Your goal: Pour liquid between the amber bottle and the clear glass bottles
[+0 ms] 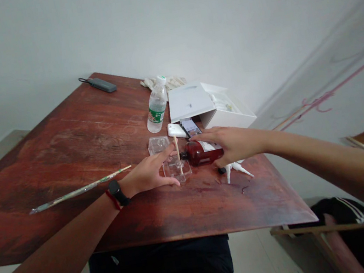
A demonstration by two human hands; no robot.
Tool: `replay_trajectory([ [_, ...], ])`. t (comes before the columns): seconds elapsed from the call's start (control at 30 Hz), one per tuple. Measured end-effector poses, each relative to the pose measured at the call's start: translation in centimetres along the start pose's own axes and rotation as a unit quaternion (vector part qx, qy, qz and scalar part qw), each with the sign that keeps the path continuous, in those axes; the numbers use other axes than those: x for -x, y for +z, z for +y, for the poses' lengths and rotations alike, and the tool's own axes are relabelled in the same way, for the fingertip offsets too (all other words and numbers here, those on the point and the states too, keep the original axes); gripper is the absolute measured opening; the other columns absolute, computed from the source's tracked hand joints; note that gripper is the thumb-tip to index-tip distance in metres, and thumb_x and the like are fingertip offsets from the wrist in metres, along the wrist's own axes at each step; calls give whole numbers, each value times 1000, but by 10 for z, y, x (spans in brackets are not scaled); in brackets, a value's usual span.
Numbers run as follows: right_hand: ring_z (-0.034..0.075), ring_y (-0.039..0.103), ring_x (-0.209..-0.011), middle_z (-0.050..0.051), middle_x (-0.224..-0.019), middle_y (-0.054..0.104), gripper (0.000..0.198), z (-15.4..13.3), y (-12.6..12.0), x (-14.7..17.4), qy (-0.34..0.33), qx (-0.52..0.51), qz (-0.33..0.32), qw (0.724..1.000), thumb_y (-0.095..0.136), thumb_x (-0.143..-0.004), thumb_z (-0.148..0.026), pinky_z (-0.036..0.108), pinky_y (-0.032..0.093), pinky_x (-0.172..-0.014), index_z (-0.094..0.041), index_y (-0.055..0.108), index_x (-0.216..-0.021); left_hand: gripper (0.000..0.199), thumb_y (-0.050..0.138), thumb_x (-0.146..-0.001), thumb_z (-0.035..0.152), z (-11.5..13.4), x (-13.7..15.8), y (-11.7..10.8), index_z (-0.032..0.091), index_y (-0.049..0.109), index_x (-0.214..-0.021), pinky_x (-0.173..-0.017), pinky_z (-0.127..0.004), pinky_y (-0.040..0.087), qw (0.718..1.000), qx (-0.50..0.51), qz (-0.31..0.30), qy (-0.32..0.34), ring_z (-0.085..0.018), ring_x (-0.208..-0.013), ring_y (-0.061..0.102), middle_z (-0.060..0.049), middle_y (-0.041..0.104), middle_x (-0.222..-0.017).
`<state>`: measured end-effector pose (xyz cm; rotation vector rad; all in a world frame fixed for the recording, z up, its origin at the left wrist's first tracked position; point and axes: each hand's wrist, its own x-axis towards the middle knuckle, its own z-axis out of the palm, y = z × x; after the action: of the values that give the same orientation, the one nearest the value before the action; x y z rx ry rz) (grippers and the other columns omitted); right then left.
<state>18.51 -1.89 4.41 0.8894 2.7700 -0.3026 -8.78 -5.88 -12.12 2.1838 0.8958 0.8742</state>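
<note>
A reddish-brown wooden table (pixel 66 156) spreads beneath both hands, and an open white cardboard box (pixel 190 100) stands just beyond the right hand (pixel 234 143). From that hand a brown, translucent, round-bodied bottle with a white label (pixel 202 152) lies over sideways, its narrow neck toward the left hand (pixel 151 172). Whether the neck is capped cannot be told; if it is open, a slack hold or too steep a tilt could spill liquid over the table.

The right hand is curled around the bottle's base end, thumb and fingers on opposite sides. The left hand is spread wide, thumb well apart from the fingers, around a clear, angular, glass or plastic container (pixel 177 174); whether it touches the container is unclear.

Upright beside the left fingertips is a pale, slim stick (pixel 177 149), which a brush from those fingers or a knock from the neck might topple. Nearer the person than the right hand's fingers sits a small black cap-like piece (pixel 221 171).
</note>
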Motion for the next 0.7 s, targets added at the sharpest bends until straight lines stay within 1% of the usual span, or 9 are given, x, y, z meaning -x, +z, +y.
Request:
replay_trajectory([
  [0.2, 33, 69, -114, 13, -133, 71, 72, 1, 0, 0, -17, 11, 0, 1000, 76, -72, -19, 45, 56, -99, -19, 61, -143, 121, 96, -75, 42, 0, -1, 0, 26, 21, -170, -116, -47, 50, 1000, 3, -4, -5, -34, -136, 66, -17, 64, -152],
  [0.4, 34, 69, -112, 14, -129, 72, 73, 0, -2, 0, -5, 18, -10, 1000, 77, -72, -20, 46, 56, -97, -17, 60, -142, 120, 94, -77, 44, 1, -1, -1, 29, 20, -170, -117, -46, 49, 1000, 1, -2, 8, -33, -137, 65, -15, 63, -153],
  [0.5, 34, 69, -111, 13, -128, 72, 72, -1, -2, 0, -7, 17, -10, 1000, 77, -72, -21, 46, 56, -97, -18, 60, -143, 121, 94, -76, 44, 1, -1, -1, 29, 19, -170, -117, -46, 49, 1000, 1, -2, 9, -33, -137, 65, -15, 63, -153],
  [0.7, 34, 69, -114, 14, -132, 71, 74, -1, -3, 0, -5, 13, -6, 1000, 77, -72, -20, 47, 56, -98, -18, 59, -144, 117, 94, -77, 45, 1, 0, -1, 27, 24, -169, -117, -47, 50, 1000, 3, -5, -2, -33, -137, 65, -16, 63, -153],
])
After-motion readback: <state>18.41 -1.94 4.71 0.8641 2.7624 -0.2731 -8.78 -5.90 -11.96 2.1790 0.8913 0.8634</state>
